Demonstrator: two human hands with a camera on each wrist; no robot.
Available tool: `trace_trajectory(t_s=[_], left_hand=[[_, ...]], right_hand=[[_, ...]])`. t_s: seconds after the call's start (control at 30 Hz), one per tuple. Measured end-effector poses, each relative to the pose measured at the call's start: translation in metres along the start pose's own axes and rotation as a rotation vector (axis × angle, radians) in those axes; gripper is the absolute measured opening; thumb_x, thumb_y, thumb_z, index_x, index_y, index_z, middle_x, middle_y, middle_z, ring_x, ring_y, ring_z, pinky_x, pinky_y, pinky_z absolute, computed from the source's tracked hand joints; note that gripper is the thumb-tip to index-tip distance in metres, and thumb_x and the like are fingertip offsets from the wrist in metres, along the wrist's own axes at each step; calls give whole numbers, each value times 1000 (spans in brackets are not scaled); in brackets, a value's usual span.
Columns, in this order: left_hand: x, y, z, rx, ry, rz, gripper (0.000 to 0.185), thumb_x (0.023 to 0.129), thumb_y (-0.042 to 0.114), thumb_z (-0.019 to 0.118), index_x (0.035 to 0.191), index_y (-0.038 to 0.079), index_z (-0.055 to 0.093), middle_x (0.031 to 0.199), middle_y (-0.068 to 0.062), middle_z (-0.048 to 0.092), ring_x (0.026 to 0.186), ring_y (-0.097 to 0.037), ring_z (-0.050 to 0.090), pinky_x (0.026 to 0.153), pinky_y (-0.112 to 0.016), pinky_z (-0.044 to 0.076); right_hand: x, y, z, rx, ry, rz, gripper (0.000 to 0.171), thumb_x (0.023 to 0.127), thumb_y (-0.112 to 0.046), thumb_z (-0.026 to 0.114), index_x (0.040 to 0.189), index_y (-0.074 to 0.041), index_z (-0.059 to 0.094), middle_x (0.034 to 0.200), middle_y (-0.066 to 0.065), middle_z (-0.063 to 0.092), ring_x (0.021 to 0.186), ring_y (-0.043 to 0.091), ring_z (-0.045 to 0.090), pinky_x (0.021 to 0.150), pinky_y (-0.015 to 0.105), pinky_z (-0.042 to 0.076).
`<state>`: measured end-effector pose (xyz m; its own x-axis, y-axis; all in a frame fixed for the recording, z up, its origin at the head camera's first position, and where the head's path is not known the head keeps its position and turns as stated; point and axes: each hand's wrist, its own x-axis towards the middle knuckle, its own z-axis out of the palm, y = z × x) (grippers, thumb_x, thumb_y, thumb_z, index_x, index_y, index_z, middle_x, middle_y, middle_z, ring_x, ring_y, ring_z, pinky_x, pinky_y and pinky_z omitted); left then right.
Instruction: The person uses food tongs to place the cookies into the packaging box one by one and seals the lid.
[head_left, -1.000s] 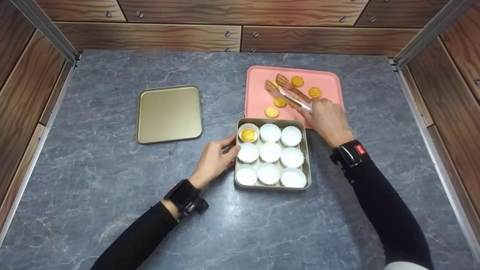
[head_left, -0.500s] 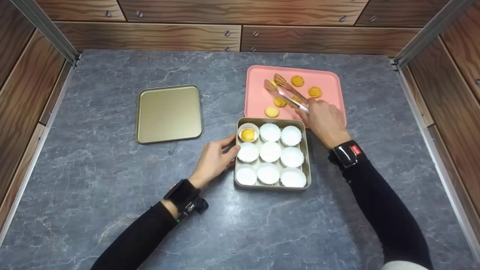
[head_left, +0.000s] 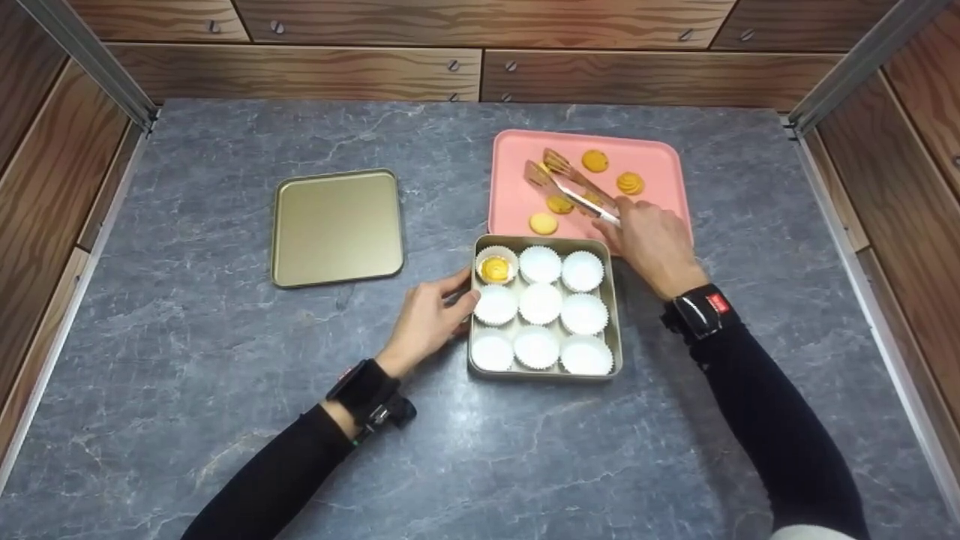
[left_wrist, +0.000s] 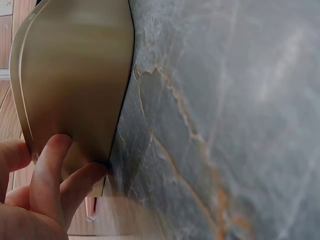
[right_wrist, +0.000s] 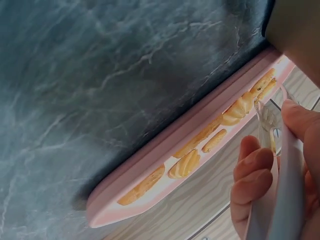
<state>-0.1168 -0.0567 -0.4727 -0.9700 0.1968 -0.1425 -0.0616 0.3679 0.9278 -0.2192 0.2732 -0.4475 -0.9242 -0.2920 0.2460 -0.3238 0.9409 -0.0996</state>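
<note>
A square metal tin point(head_left: 616, 330) with white paper cups point(head_left: 540, 304) in rows stands in front of the pink tray. One yellow cookie point(head_left: 496, 269) lies in its far left cup. My left hand point(head_left: 429, 319) rests against the tin's left side, fingertips pressing its outer wall point(left_wrist: 75, 95) in the left wrist view. My right hand point(head_left: 654, 244) holds metal tongs point(head_left: 577, 199) with brownish, see-through tips. Their arms are spread above the cookies on the tray, and nothing visible is pinched between them. The right wrist view shows my fingers around the tongs' handles point(right_wrist: 287, 195).
Several cookies, such as a swirled one point(head_left: 630, 183) and a plain round one point(head_left: 544, 223), lie on the pink tray point(head_left: 514, 146). A gold tin lid point(head_left: 337, 229) lies at the left on the grey marbled table point(head_left: 450, 465). Wood-patterned panels point(head_left: 300, 71) border the table.
The tongs' tips have shifted slightly left over the tray, still spread. My left hand and the tin have stayed in place.
</note>
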Motion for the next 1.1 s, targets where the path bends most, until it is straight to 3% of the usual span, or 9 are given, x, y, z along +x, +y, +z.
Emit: trace_trajectory(t_s=[0.3, 0.6, 0.9, 1.1], left_hand=[[0, 1, 0, 11, 4, 11, 53, 101, 22, 69, 149, 7, 52, 144, -24, 57, 68, -26, 72, 59, -30, 65], [1, -2, 1, 22, 22, 20, 51, 101, 24, 68, 147, 7, 55, 146, -23, 55, 66, -14, 72, 60, -27, 64], [0, 0, 0, -6, 13, -16, 53, 100, 24, 69, 149, 11, 54, 147, -22, 56, 67, -23, 72, 59, -29, 64], [0, 1, 0, -23, 2, -34, 53, 100, 24, 69, 149, 11, 53, 148, -22, 54, 68, -25, 72, 61, -31, 66]], right_hand=[[-12, 1, -15, 47, 43, -43, 45, 103, -37, 66, 104, 8, 65, 72, 24, 63, 60, 45, 63, 47, 58, 54], [-28, 1, -28, 71, 74, -63, 44, 102, -37, 68, 109, 7, 64, 73, 23, 63, 59, 43, 63, 45, 57, 54], [-45, -2, -40, 110, 98, -90, 38, 101, -34, 70, 102, 4, 63, 75, 16, 62, 53, 32, 56, 39, 46, 52], [-58, -5, -46, 146, 122, -115, 36, 98, -28, 74, 109, 5, 65, 85, 19, 68, 56, 31, 59, 40, 44, 54]])
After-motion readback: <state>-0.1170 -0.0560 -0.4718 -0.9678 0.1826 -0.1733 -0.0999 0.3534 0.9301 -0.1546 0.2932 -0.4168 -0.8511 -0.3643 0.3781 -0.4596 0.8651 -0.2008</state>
